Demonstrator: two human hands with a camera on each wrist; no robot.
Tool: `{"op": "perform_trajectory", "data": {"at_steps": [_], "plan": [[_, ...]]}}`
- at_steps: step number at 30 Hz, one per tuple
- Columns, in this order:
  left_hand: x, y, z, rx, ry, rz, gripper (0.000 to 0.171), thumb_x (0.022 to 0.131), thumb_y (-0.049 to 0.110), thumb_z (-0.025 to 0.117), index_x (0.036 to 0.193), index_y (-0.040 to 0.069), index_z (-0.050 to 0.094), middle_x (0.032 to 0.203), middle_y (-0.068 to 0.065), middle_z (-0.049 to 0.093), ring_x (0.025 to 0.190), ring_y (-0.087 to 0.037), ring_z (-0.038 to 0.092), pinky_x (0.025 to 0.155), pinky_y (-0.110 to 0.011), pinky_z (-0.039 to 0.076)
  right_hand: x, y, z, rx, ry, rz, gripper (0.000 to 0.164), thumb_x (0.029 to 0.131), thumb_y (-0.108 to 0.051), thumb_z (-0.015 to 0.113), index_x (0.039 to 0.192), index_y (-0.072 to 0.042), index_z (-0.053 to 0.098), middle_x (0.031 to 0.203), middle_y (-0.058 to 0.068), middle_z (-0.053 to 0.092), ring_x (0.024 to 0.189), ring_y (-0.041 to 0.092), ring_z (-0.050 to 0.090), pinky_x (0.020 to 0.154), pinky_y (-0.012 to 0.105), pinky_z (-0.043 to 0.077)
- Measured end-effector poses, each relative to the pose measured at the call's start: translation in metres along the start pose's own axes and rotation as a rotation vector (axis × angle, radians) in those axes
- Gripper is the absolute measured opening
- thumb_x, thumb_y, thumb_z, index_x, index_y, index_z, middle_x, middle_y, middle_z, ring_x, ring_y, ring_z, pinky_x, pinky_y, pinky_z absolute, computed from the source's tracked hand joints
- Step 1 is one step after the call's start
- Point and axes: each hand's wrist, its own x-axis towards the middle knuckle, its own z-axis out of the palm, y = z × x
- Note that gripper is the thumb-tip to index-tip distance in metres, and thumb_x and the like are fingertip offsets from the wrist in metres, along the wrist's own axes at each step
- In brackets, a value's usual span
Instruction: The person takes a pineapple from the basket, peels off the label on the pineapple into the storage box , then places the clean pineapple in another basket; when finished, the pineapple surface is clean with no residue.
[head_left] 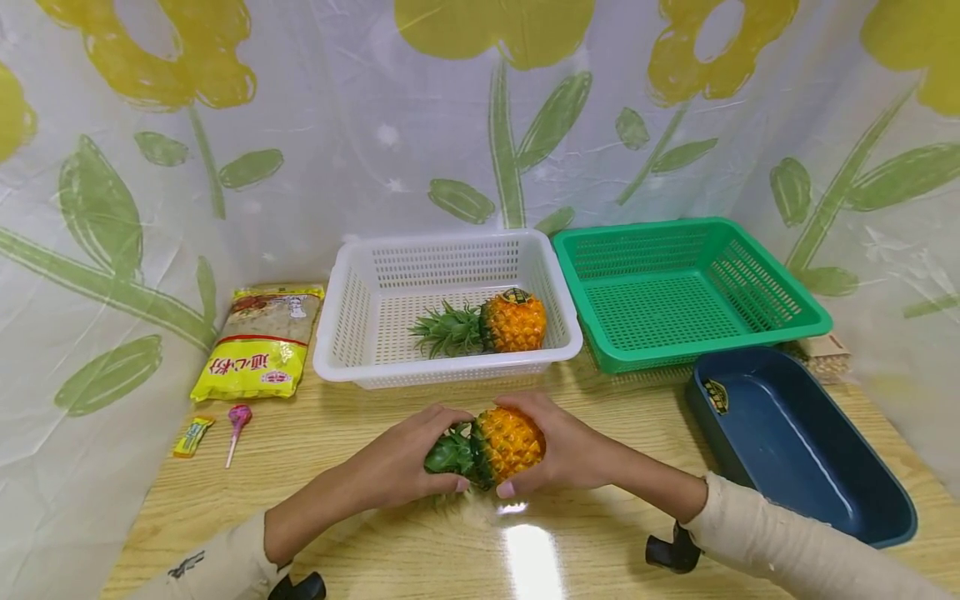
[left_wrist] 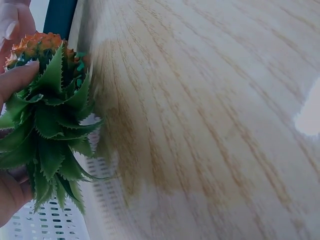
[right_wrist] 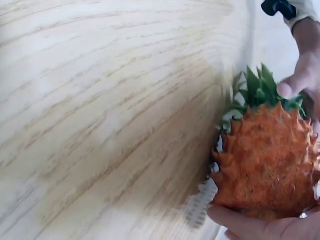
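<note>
A small orange pineapple with a green leafy crown lies sideways between both hands, just in front of the white basket. My left hand grips it by the crown, thumb on the near side and fingers beyond. Around the orange body curls my right hand, its thumb near the lower edge. Up close in the left wrist view, the crown shows spiny leaves. The right wrist view shows the knobbly body with fingers under its end. A second pineapple lies inside the white basket.
To the right of the white basket stands a green basket, with a dark blue basin in front of it. At the left lie a yellow food packet, a lollipop and a small wrapped sweet. A flowered curtain hangs behind.
</note>
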Motion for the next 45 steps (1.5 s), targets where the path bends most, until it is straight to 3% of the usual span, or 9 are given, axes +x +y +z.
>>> {"op": "perform_trajectory", "data": {"at_steps": [9, 20, 30, 38, 45], "plan": [[0.0, 0.001, 0.0, -0.007, -0.002, -0.006, 0.074, 0.084, 0.043, 0.08, 0.147, 0.022, 0.047, 0.141, -0.002, 0.053, 0.127, -0.024, 0.055, 0.1, -0.048, 0.05, 0.002, 0.001, 0.005, -0.062, 0.019, 0.02, 0.107, 0.066, -0.036, 0.095, 0.154, -0.017, 0.037, 0.144, 0.012, 0.042, 0.117, 0.024, 0.051, 0.094, 0.044, 0.049], [0.002, -0.001, 0.0, 0.003, 0.006, 0.004, 0.073, 0.085, 0.045, 0.079, 0.146, 0.019, 0.047, 0.14, -0.003, 0.054, 0.123, -0.022, 0.057, 0.096, -0.046, 0.052, 0.006, 0.002, 0.003, -0.163, 0.05, -0.055, 0.092, 0.068, -0.026, 0.092, 0.146, -0.013, 0.046, 0.137, 0.011, 0.052, 0.112, 0.023, 0.056, 0.086, 0.039, 0.053], [0.001, 0.0, -0.004, 0.0, -0.011, -0.02, 0.074, 0.086, 0.045, 0.078, 0.148, 0.021, 0.046, 0.142, -0.004, 0.053, 0.121, -0.022, 0.058, 0.095, -0.045, 0.052, 0.008, 0.002, -0.001, -0.152, 0.033, -0.034, 0.09, 0.07, -0.03, 0.091, 0.146, -0.013, 0.047, 0.138, 0.011, 0.053, 0.112, 0.023, 0.057, 0.087, 0.039, 0.053], [-0.001, 0.003, -0.005, 0.005, 0.002, -0.023, 0.073, 0.087, 0.051, 0.074, 0.148, 0.021, 0.046, 0.148, -0.004, 0.049, 0.132, -0.029, 0.053, 0.103, -0.053, 0.048, 0.006, 0.004, -0.005, -0.14, 0.025, -0.033, 0.089, 0.067, -0.027, 0.092, 0.144, -0.015, 0.049, 0.135, 0.008, 0.055, 0.108, 0.02, 0.058, 0.086, 0.035, 0.053], [-0.003, 0.01, -0.016, 0.008, 0.016, -0.043, 0.07, 0.091, 0.053, 0.069, 0.149, 0.023, 0.045, 0.151, -0.004, 0.049, 0.136, -0.03, 0.05, 0.107, -0.056, 0.044, 0.002, 0.006, -0.014, -0.143, 0.02, -0.037, 0.09, 0.066, -0.025, 0.092, 0.144, -0.012, 0.048, 0.133, 0.01, 0.056, 0.105, 0.021, 0.059, 0.083, 0.035, 0.054]]}}
